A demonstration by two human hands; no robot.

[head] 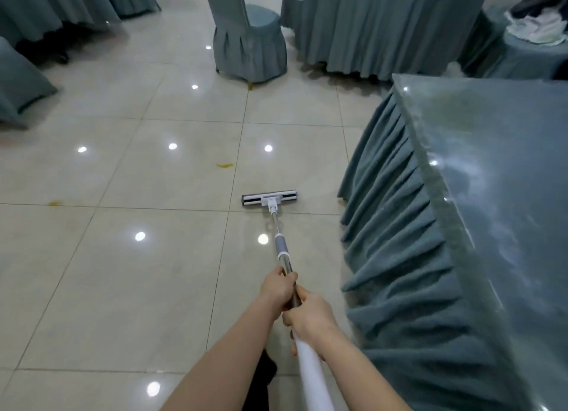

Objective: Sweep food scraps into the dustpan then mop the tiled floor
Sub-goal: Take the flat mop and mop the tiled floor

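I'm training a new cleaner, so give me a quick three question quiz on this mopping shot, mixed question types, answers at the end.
1. True or false: both hands grip the mop handle.
2. Which hand is nearer the mop head: A) left hand B) right hand?
3. Fill in: yellow scraps lie on the ____ ahead of the mop head.

Key: 1 true. 2 A. 3 tiled floor; another scrap sits by the covered chair.

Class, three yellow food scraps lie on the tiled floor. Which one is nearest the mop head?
The yellow scrap just ahead-left of the grey mop head; the others lie far left and by the covered chair.
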